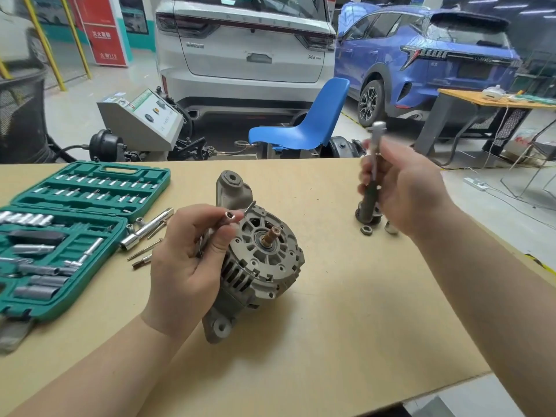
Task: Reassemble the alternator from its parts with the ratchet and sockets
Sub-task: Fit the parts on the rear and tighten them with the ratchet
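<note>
Socket case (pixel 75 224): green moulded plastic, lid open, chrome sockets in rows, at the bench's left.
Your left hand (pixel 186 266): fingers curled, thumb and forefinger pinching a small shiny socket (pixel 230 216), hex mouth up.
Alternator (pixel 255 260): grey ribbed cast housing, coppery shaft up, on the tan bench (pixel 331 326) just right of those fingers.
Your right hand (pixel 400 191): wrapped round the blurred dark-handled ratchet (pixel 373 176), raised above a loose nut (pixel 366 230).

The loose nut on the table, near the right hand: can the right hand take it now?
Probably not yet. The nut lies bare on the table, close below the right hand, but that hand grips the ratchet. It must first free some fingers.
</note>
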